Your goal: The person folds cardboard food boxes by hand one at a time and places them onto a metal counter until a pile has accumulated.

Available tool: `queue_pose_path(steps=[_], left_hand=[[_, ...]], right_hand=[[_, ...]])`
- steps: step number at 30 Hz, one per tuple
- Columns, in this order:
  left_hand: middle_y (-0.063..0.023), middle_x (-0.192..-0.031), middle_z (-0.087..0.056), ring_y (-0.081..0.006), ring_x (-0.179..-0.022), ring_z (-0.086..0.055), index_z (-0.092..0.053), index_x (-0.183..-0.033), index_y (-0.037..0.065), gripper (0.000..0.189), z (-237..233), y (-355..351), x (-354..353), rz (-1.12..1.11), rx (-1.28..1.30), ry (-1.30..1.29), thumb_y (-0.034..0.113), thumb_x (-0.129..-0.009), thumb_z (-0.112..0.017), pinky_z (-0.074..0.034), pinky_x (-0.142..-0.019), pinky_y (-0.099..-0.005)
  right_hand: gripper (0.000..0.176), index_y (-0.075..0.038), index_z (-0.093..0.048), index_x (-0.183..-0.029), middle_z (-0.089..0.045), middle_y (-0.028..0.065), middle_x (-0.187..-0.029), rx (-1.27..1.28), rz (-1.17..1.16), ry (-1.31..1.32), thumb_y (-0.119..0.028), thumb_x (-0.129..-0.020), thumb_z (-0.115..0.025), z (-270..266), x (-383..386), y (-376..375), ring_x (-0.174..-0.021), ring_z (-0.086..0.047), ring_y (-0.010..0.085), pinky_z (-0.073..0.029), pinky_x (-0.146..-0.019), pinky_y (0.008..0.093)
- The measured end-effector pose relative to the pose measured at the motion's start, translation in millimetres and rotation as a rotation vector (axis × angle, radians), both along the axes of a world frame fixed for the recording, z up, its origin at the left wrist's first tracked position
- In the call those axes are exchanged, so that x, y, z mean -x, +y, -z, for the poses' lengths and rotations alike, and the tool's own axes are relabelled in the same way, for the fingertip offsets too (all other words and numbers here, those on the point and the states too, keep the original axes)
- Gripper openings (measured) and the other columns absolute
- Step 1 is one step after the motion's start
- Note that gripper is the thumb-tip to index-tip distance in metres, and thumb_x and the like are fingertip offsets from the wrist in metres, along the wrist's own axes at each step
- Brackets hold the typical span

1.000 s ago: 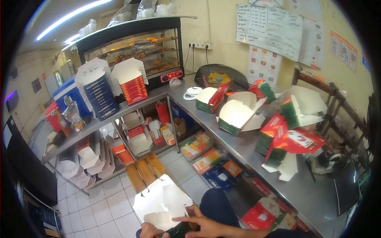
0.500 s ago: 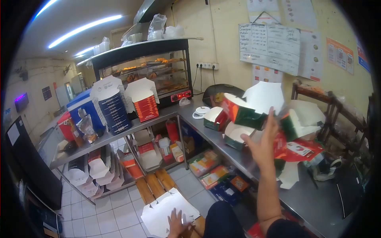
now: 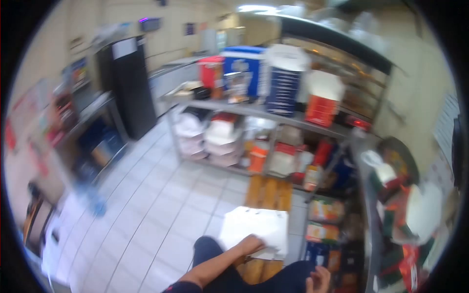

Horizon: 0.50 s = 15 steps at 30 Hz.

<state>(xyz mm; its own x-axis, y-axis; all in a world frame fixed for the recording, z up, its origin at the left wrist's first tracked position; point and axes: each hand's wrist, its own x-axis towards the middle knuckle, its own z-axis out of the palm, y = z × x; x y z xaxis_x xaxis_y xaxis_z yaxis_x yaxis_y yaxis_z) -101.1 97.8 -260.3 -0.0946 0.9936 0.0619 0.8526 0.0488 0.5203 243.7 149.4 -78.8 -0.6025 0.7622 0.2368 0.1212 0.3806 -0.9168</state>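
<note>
A flat white cardboard sheet [image 3: 256, 224], with small notches along its far edge, lies on the slatted wooden bench [image 3: 266, 193] in front of me. My left hand [image 3: 251, 245] is on the sheet's near part, its fingers curled together and closed on the card; blur hides the exact grip. Beside my right knee, my right hand [image 3: 318, 281] is raised with fingers apart and nothing visible in it. Folded white, red and green food boxes [image 3: 422, 212] stand on the counter at the right, blurred and apart from both hands.
A steel table [image 3: 234, 110] ahead bears a tall blue box [image 3: 283, 90], a red box [image 3: 321, 107] and a blue cooler [image 3: 244, 66]. Stacked cartons [image 3: 222, 139] fill its lower shelf. The metal counter [image 3: 366, 219] edges my right side; a glass food warmer [image 3: 361, 83] stands behind.
My view has swung left. My right hand has come down from the boxes on the counter to beside my knee. My left hand has gone from spread flat to curled on the sheet.
</note>
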Motion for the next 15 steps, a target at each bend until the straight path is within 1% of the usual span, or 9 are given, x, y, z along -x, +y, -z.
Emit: queue_pose_path(steps=[3,5,6,8,9,10,12,14,15], left_hand=[[-0.0159,-0.092,-0.067,-0.0382,-0.086,-0.065,-0.067,-0.097,0.005,0.023,-68.0,-9.2,-14.9,-0.207,-0.467,-0.190,0.026,-0.100,-0.059,-0.052,-0.078,-0.0469],[-0.0143,-0.096,-0.067,-0.0374,-0.090,-0.065,-0.066,-0.101,0.006,0.021,-124.7,-29.4,-33.3,-0.218,-0.463,-0.325,0.026,-0.100,-0.060,-0.052,-0.079,-0.0457],[-0.0134,-0.099,-0.066,-0.0369,-0.093,-0.065,-0.064,-0.103,0.007,0.019,-140.5,-37.2,-44.5,-0.184,-0.405,-0.403,0.025,-0.101,-0.058,-0.051,-0.080,-0.0439],[-0.0147,-0.101,-0.065,-0.0371,-0.096,-0.064,-0.065,-0.107,0.005,0.020,-182.8,-59.2,-73.9,0.008,-0.327,-0.745,0.022,-0.103,-0.057,-0.052,-0.085,-0.0426],[-0.0143,-0.104,-0.066,-0.0348,-0.099,-0.065,-0.064,-0.108,0.004,0.020,-198.1,-71.2,-82.3,0.057,-0.288,-0.666,0.022,-0.103,-0.058,-0.051,-0.087,-0.0416],[-0.0136,-0.106,-0.066,-0.0315,-0.100,-0.066,-0.064,-0.107,0.003,0.021,-209.6,-80.5,-92.3,0.159,-0.327,-0.808,0.023,-0.102,-0.058,-0.051,-0.089,-0.0394],[-0.0131,-0.108,-0.065,-0.0297,-0.104,-0.061,-0.062,-0.109,0.002,0.018,-224.5,-96.0,-107.2,0.230,-0.347,-0.784,0.018,-0.100,-0.060,-0.047,-0.095,-0.0404],[-0.0176,-0.125,-0.064,-0.0282,-0.110,-0.066,-0.062,-0.131,0.004,0.041,-244.0,-107.6,-107.6,0.246,-0.084,-0.825,0.028,-0.099,-0.068,-0.055,-0.095,-0.0438],[-0.0147,-0.110,-0.070,-0.0233,-0.092,-0.070,-0.068,-0.121,0.002,0.025,-245.8,-110.7,-113.1,0.240,-0.250,-0.829,0.016,-0.100,-0.066,-0.058,-0.083,-0.0324]], right_hand=[[0.049,-0.003,-0.051,-0.143,-0.045,0.0141,-0.146,-0.004,-0.023,-0.089,-0.016,-0.099,-0.066,-0.8,5.9,5.0,-0.129,-0.053,0.0299,-0.044,-0.106,0.0397],[0.063,-0.001,-0.038,-0.152,-0.038,0.0203,-0.154,-0.267,0.079,-0.203,-0.030,-0.102,-0.063,-23.4,23.9,-3.9,-0.139,-0.044,0.0376,-0.037,-0.113,0.0464],[0.063,-0.001,-0.038,-0.152,-0.038,0.0203,-0.154,-0.264,0.053,-0.205,-0.030,-0.102,-0.063,-33.4,31.7,-2.4,-0.139,-0.044,0.0376,-0.037,-0.113,0.0464],[0.076,0.002,-0.025,-0.157,-0.031,0.0250,-0.159,-0.557,0.029,-0.102,-0.040,-0.103,-0.057,-45.8,45.5,3.2,-0.145,-0.035,0.0417,-0.030,-0.117,0.0511],[0.079,0.005,-0.020,-0.157,-0.031,0.0275,-0.158,-0.523,-0.009,-0.034,-0.042,-0.104,-0.055,-38.0,47.2,9.4,-0.144,-0.035,0.0428,-0.029,-0.117,0.0523],[0.072,0.004,-0.031,-0.151,-0.043,0.0264,-0.149,-0.488,-0.029,0.154,-0.043,-0.103,-0.057,-40.4,57.5,10.7,-0.141,-0.040,0.0421,-0.030,-0.117,0.0516],[0.061,0.001,-0.042,-0.141,-0.055,0.0236,-0.136,-0.471,-0.048,0.165,-0.039,-0.101,-0.063,-31.9,55.1,23.5,-0.136,-0.047,0.0402,-0.034,-0.115,0.0504],[0.050,-0.002,-0.047,-0.133,-0.057,0.0220,-0.130,-0.411,-0.095,0.288,-0.037,-0.100,-0.064,-38.7,65.2,25.1,-0.134,-0.049,0.0398,-0.035,-0.113,0.0519],[0.040,-0.006,-0.053,-0.124,-0.059,0.0204,-0.125,-0.354,-0.133,0.406,-0.035,-0.099,-0.066,-45.6,71.5,23.6,-0.132,-0.051,0.0394,-0.037,-0.112,0.0533]])
